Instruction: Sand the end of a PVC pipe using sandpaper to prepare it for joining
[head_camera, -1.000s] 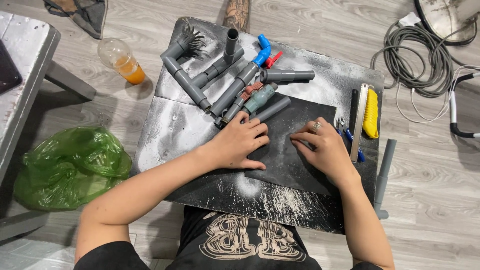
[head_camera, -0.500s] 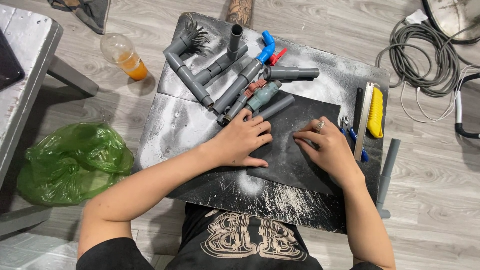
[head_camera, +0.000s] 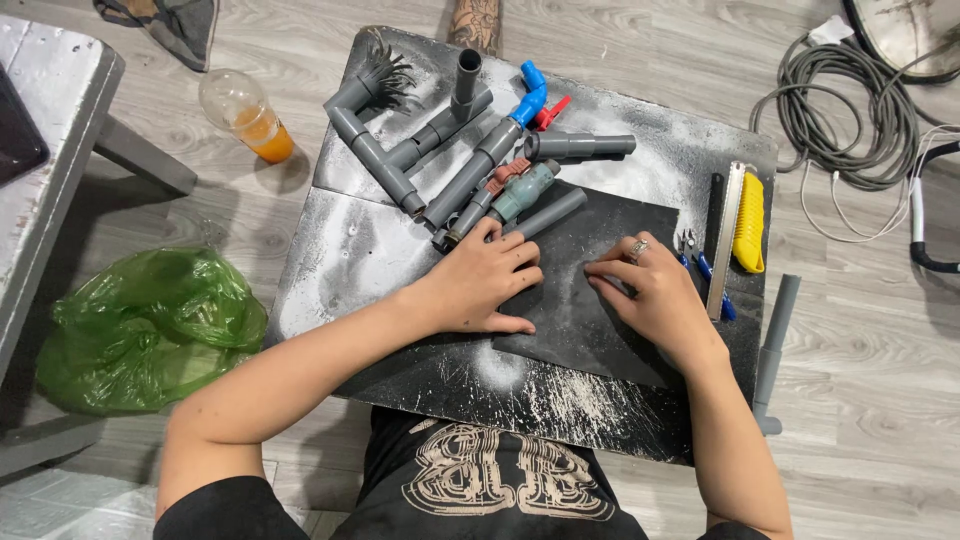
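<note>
My left hand (head_camera: 482, 283) rests palm-down on the left part of a dark rubber-like sheet (head_camera: 585, 285) that lies on a small dusty board table (head_camera: 345, 255). Its fingertips reach the near ends of several grey plastic pipes and fittings (head_camera: 455, 170). My right hand (head_camera: 655, 295), with a ring on one finger, lies flat on the right part of the same sheet. Neither hand grips anything. Among the pipes are a blue elbow (head_camera: 530, 95) and a red valve handle (head_camera: 551, 112).
A metal ruler (head_camera: 726, 240), a yellow utility knife (head_camera: 749, 222) and a black marker (head_camera: 713, 208) lie at the table's right edge. On the floor: a cup of orange drink (head_camera: 246, 115), a green plastic bag (head_camera: 150, 325), a grey coiled cable (head_camera: 845, 115), a loose grey pipe (head_camera: 772, 350).
Both hands stay flat on the dark sheet with only slight shifts. The view has drifted a little; nothing was picked up or let go.
</note>
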